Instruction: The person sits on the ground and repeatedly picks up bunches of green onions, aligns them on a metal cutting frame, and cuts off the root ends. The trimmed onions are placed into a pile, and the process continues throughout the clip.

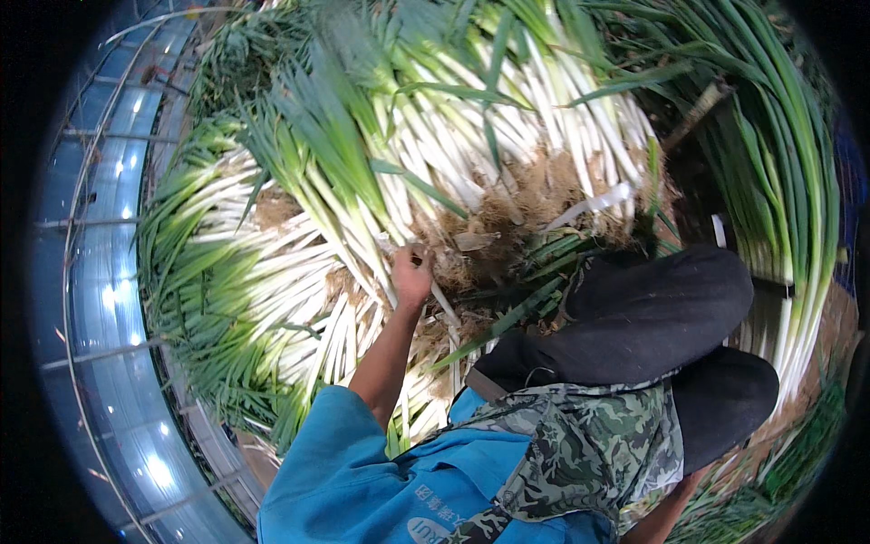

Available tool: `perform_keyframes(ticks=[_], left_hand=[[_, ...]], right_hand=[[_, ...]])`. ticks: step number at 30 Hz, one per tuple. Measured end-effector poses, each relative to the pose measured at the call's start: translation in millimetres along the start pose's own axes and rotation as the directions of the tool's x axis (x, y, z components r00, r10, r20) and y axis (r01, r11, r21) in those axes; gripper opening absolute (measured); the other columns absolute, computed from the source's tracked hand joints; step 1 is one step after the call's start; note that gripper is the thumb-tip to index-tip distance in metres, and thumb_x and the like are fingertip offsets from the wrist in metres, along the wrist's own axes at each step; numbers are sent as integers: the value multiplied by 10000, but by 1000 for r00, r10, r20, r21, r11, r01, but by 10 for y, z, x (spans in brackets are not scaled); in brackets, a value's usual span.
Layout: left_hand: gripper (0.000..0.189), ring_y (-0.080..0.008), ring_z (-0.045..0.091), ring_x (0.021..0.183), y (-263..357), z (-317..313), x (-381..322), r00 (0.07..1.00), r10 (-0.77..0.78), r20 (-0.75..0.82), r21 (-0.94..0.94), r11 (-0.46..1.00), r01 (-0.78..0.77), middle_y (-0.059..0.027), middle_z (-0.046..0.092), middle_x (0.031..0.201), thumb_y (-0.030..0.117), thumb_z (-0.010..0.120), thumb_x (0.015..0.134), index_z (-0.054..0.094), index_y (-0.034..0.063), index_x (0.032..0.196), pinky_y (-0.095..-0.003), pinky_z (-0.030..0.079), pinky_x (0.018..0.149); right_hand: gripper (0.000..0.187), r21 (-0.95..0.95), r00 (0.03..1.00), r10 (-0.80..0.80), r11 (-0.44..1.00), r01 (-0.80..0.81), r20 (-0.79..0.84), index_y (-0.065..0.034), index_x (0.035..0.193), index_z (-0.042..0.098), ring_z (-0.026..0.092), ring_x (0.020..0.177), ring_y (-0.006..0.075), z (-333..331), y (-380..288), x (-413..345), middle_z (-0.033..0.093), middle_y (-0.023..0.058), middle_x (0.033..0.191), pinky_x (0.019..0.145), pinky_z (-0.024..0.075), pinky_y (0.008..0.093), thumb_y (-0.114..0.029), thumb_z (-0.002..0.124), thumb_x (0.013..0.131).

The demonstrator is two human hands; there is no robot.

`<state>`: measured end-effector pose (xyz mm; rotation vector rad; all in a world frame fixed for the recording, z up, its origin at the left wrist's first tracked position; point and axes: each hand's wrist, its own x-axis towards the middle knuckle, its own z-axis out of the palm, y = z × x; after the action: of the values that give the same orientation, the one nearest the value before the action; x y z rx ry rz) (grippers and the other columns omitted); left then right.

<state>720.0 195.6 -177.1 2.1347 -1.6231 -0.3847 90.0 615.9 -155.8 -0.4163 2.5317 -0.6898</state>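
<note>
My left hand (412,269) is at the middle of the view, its fingers curled, beside the white stalks of Welsh onions or leeks (353,231). Whether it grips a stalk cannot be told. A thin clear strip lies by its fingertips. Just right of the hand are tangled brown roots (457,266), and a loose white stalk (445,304) slants below it. My right forearm (663,511) shows at the bottom right; the hand is out of sight behind my leg. A pale strip of tape (590,205) lies across the roots of the large upper pile.
Layered onions with green leaves (224,272) spread to the left. Long upright onions (795,224) stand at the right, beyond my bent knees (666,299). Plastic sheeting on a metal frame (112,272) curves along the far left. More greens (795,469) lie at the lower right.
</note>
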Motion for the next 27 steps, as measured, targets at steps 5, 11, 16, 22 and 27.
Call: perform_keyframes(ticks=[5, 11, 16, 22, 27], left_hand=[[326, -320, 729, 788, -662, 197, 131, 829, -479, 289, 282, 870, 405, -178, 762, 882, 265, 736, 911, 718, 0, 1099, -421, 571, 796], [307, -279, 701, 804, -790, 611, -180, 698, -618, 361, -116, 713, 691, -168, 754, 925, 169, 722, 860, 713, -30, 1094, -388, 541, 740], [352, -171, 684, 753, -182, 82, -178, 838, -413, 355, -575, 610, 545, -87, 736, 917, 134, 809, 874, 690, -30, 1162, -316, 531, 664], [387, -129, 685, 683, 1633, -108, -53, 848, -226, 479, -793, 304, 529, -50, 711, 893, 185, 837, 911, 633, -2, 1181, -241, 491, 508], [321, -108, 671, 765, 2448, 117, -216, 863, -82, 499, -837, 214, 504, -32, 714, 888, 295, 780, 982, 623, 45, 1111, -251, 502, 664]], right_hand=[[333, -50, 998, -30, 998, 33, 55, 33, 1220, 715, 706, 927, 382, -174, -8, 348, 761, 197, 1106, 829, 559, 431, -164, 574, 992], [339, -77, 997, -74, 994, 75, 25, 36, 1219, 713, 704, 888, 373, -631, 271, 750, 763, 184, 1097, 809, 561, 430, -166, 559, 995], [385, -185, 957, -231, 963, 198, -175, 6, 1328, 682, 716, 1022, 283, -1218, -254, 1202, 727, 195, 1195, 828, 593, 362, -243, 584, 1052], [406, 192, 876, -444, 858, 476, -187, -26, 1413, 644, 663, 1209, 285, -447, -3796, -168, 660, 158, 1389, 1025, 541, 401, -220, 606, 1057], [600, 109, 287, -841, 374, 921, 459, -48, 1360, 649, 695, 1161, 365, 1166, -4846, -979, 717, 184, 1251, 964, 571, 423, -281, 832, 839]])
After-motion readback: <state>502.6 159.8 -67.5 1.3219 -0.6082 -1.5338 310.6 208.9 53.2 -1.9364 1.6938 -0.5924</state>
